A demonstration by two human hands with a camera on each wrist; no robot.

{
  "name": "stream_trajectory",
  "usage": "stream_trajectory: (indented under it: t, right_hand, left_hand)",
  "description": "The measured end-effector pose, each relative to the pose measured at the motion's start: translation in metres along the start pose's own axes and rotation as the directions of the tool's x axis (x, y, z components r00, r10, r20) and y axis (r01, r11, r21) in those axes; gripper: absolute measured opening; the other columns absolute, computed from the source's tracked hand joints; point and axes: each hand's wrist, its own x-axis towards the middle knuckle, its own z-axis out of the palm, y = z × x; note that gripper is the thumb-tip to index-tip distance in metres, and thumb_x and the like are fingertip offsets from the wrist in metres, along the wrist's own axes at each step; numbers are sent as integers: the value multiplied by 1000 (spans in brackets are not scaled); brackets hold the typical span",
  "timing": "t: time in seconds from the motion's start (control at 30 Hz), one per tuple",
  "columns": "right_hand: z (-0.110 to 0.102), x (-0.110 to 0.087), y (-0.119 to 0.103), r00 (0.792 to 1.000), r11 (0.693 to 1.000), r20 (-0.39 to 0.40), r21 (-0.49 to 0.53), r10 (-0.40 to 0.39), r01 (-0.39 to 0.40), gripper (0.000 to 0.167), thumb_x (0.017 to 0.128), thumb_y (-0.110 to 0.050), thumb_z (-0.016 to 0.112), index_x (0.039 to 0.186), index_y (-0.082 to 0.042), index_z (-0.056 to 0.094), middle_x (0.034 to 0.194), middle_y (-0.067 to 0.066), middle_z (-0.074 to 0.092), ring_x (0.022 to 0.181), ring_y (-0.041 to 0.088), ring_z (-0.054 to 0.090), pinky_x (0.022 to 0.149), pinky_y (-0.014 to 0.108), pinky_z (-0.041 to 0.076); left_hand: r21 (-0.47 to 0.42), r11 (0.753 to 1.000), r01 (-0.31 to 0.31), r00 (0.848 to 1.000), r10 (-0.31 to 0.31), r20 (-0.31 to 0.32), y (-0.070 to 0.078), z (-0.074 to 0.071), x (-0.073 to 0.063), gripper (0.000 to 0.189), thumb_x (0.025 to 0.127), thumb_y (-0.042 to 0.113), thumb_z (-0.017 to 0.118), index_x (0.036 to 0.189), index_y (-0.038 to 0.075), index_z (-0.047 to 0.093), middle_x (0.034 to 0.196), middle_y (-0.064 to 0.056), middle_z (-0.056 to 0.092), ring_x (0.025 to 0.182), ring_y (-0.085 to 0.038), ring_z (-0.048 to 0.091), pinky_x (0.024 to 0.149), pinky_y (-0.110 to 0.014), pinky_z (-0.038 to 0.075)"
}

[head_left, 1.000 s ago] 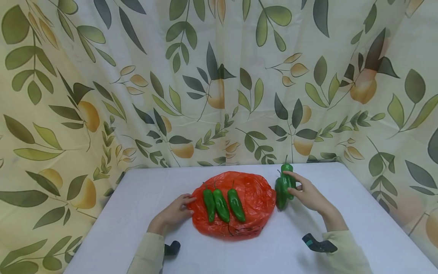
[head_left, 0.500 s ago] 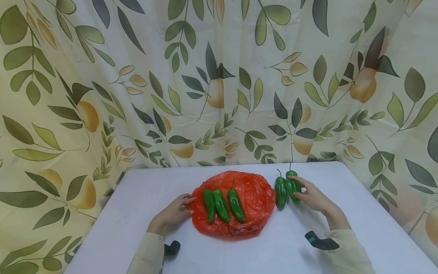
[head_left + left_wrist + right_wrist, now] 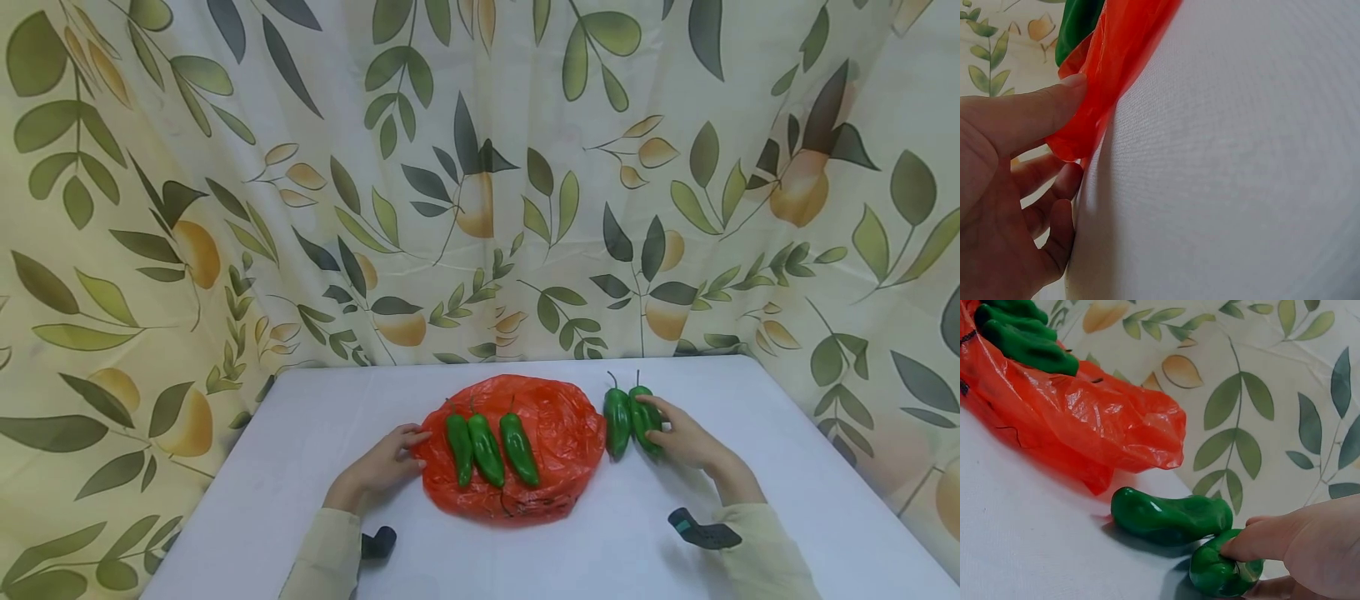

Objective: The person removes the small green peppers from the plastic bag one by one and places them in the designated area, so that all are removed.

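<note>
A crumpled red plastic bag (image 3: 564, 429) lies spread on the table, with three green peppers (image 3: 519, 450) side by side on it. My left hand (image 3: 381, 460) pinches the bag's left edge, thumb on the near face and fingers behind, as the left wrist view shows. To the right of the bag, a green pepper (image 3: 617, 423) lies on the white table. My right hand (image 3: 686, 437) holds another green pepper (image 3: 642, 414) by its sides, close beside that one. In the right wrist view, the thumb presses on this held pepper (image 3: 1210, 569); part of it is hidden.
The white tabletop (image 3: 525, 562) runs back to a curtain (image 3: 480, 208) printed with leaves and fruit. Black straps (image 3: 705, 531) with mounts sit at both wrists, over pale sleeves (image 3: 768, 554).
My right hand has lowered the pepper from above its neighbour and shifted it slightly right, down beside it on the table. The left hand stays at the bag's edge.
</note>
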Motion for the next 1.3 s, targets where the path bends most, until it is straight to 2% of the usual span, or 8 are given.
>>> stream_trajectory:
  t: [0.43,0.8,1.1,1.3]
  right_hand:
    - [5,3,2,1000,1000,12,2,4,-4,68,96,-2,54,157,0,25,157,41,19,141,64,21,107,79,28]
    - [5,4,5,1000,1000,5,-11,11,-11,71,95,-3,56,158,-2,23,158,41,17,142,65,18,108,80,26]
    - [4,0,4,999,999,-8,-28,42,-42,78,98,-12,56,160,-1,9,152,45,24,137,65,28,105,80,32]
    - [1,0,2,998,996,-28,-71,56,-58,77,100,-19,57,158,0,11,144,47,33,131,65,38,101,79,38]
  left_hand:
    - [-12,1000,13,1000,-13,-7,1,0,0,52,94,18,69,144,21,58,160,-9,38,152,-40,28,118,-70,29]
    - [-10,1000,12,1000,-12,3,-2,0,0,52,94,19,69,145,21,57,160,-10,38,151,-41,29,116,-70,30]
    - [4,1000,-3,1000,3,2,-2,0,1,51,95,18,68,145,21,57,160,-10,38,151,-41,29,117,-69,30]
    - [10,1000,-9,1000,9,7,-3,-1,1,52,95,19,67,145,20,56,160,-11,38,151,-41,28,118,-69,29]
